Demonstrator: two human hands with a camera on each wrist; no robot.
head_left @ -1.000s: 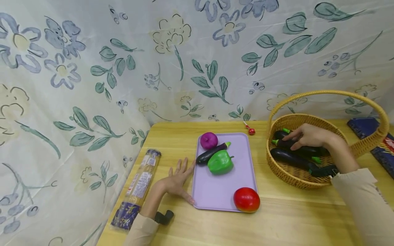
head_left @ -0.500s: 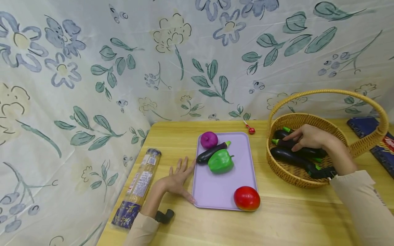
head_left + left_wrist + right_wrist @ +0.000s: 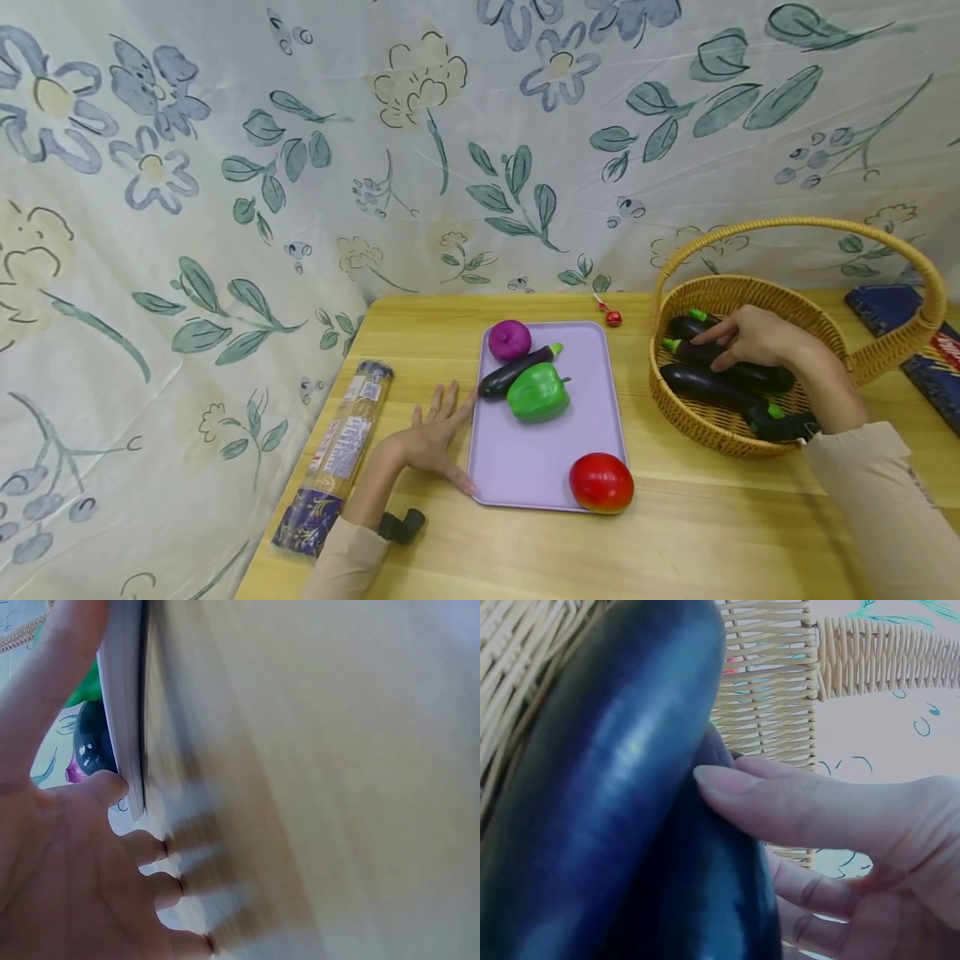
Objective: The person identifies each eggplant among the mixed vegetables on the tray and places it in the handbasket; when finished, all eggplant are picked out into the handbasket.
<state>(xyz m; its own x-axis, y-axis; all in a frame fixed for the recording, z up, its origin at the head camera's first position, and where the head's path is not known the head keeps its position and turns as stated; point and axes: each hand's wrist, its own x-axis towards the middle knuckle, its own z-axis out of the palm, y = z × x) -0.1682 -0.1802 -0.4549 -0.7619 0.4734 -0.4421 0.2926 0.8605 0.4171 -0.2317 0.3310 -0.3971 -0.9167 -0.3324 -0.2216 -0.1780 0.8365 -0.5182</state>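
My right hand (image 3: 757, 337) reaches into the wicker basket (image 3: 670, 410) and grips the middle eggplant (image 3: 761, 377), thumb on one side and fingers round the other in the right wrist view. Close beside it lies another eggplant (image 3: 607, 772), and a third eggplant (image 3: 681, 325) is partly hidden behind. With fingers spread, my left hand (image 3: 427, 450) touches the left edge of the lilac tray (image 3: 517, 471). On that tray are a purple onion (image 3: 510, 340), a small eggplant (image 3: 498, 382), a green bell pepper (image 3: 537, 393) and a red rounded fruit (image 3: 602, 483) at the near right corner.
A long clear packet (image 3: 345, 450) with a blue end lies left of my left hand. Behind the tray is a red lollipop (image 3: 613, 318). A dark blue package (image 3: 885, 310) sits right of the basket, whose tall handle (image 3: 795, 223) arches over it.
The gripped eggplant has shifted slightly in the basket, and its rounded end now shows near my right wrist. The right hand has barely moved; my left hand stays put.
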